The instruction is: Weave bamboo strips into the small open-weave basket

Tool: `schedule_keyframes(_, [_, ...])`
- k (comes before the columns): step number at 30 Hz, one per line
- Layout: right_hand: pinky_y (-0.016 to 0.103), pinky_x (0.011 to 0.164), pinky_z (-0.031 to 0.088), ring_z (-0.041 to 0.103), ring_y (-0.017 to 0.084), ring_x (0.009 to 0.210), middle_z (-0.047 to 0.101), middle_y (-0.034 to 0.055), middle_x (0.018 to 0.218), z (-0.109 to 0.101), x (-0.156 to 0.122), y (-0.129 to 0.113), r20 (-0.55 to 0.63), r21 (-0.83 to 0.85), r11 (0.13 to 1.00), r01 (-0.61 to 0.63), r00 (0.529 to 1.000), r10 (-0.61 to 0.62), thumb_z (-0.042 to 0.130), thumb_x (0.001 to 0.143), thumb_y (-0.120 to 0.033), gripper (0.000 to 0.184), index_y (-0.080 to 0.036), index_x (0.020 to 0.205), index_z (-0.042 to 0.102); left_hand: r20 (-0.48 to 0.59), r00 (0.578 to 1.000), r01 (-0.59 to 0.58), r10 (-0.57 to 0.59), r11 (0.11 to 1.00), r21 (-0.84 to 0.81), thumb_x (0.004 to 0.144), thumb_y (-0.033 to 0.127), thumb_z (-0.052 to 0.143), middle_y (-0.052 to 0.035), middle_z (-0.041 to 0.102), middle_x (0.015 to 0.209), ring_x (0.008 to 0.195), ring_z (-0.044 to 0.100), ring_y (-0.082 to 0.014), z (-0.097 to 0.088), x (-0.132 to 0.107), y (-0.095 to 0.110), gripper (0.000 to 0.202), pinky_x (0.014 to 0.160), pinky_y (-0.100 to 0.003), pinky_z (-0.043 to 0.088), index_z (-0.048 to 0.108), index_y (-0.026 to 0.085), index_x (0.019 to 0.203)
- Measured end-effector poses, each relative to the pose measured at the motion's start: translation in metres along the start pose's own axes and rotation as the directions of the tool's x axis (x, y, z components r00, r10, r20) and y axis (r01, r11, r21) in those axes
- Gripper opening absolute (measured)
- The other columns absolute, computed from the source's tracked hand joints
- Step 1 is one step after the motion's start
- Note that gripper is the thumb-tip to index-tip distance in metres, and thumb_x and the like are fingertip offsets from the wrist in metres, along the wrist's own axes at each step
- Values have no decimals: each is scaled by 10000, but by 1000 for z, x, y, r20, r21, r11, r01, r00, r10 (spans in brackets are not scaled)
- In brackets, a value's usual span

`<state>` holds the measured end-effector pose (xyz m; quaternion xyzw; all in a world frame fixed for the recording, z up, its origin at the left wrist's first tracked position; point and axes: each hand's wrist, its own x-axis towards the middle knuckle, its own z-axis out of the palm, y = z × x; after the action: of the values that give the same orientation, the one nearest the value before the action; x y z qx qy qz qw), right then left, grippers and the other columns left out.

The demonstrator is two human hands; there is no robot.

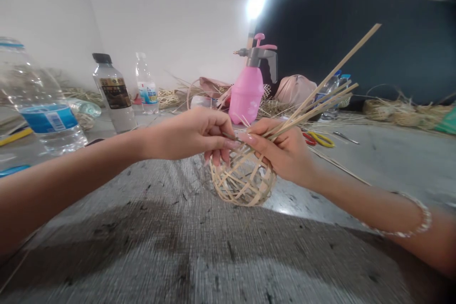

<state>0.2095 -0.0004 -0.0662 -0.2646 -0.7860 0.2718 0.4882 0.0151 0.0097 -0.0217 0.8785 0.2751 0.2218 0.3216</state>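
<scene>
A round, open-weave bamboo basket (pixel 244 178) sits on the grey work surface (pixel 171 247) between my hands, with long thin bamboo strips (pixel 317 97) rising from its top toward the upper right. My right hand (pixel 281 152) is closed around these strips just above the weave. My left hand (pixel 192 135) reaches in from the left, its fingertips pinching a thin strip at the top of the basket and almost meeting my right fingers. A beaded bracelet (pixel 402 218) circles my right wrist.
Behind the hands stand a pink pressure sprayer (pixel 247 88), several plastic bottles including a large one (pixel 35 99), and a pink bag (pixel 290 90). Red-and-yellow-handled scissors (pixel 317 139), a metal tool (pixel 345 137), and straw-wrapped woven pieces (pixel 402 114) lie to the right.
</scene>
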Motion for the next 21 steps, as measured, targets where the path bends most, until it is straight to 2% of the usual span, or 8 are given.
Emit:
schedule_keyframes(5, [169,295,228,360,35,333,390,-94,415,-1,0,1,9,-27,1000,-12,1000,12,639,823,-375,249,-183,693,550,28,996,-90,86,963,253,828,166,520,-2,688,706,582,626,-82,-6,-7,9,73,507,-167,465,593,161,826])
schedule_keyframes(8, [167,295,242,368,37,322,392,-97,403,-1,0,0,28,-33,999,-9,1000,10,630,830,-379,248,-183,703,548,36,995,-105,98,923,371,838,207,534,5,669,690,537,583,-64,-8,-7,12,125,487,-169,415,630,161,775])
schedule_keyframes(12, [163,295,247,368,30,325,389,-96,417,0,2,-3,33,-21,1000,4,999,-3,633,827,-383,273,-180,675,531,-17,988,-133,152,908,398,843,235,544,13,652,657,562,560,-68,-9,-4,7,166,508,-183,387,666,167,754])
schedule_keyframes(15, [166,297,258,373,32,325,384,-96,417,1,3,-5,36,-20,1000,-9,999,10,627,828,-399,283,-183,670,535,-58,976,-168,209,897,409,816,247,576,-3,657,757,680,562,-94,-10,-2,2,138,591,-203,398,698,185,808])
schedule_keyframes(18, [168,295,260,373,32,325,377,-96,422,1,4,-5,39,-17,999,-27,999,28,624,823,-428,309,-185,660,525,-74,972,-173,223,893,415,812,248,578,-18,633,859,708,525,-95,-10,-2,0,139,606,-211,384,708,197,808])
schedule_keyframes(21, [168,294,248,365,32,324,374,-98,419,1,4,-6,40,-23,999,-23,999,24,626,817,-444,324,-189,656,506,-74,962,-211,265,884,417,841,225,546,-19,604,843,710,513,-91,-8,-3,-1,163,617,-208,382,695,187,789])
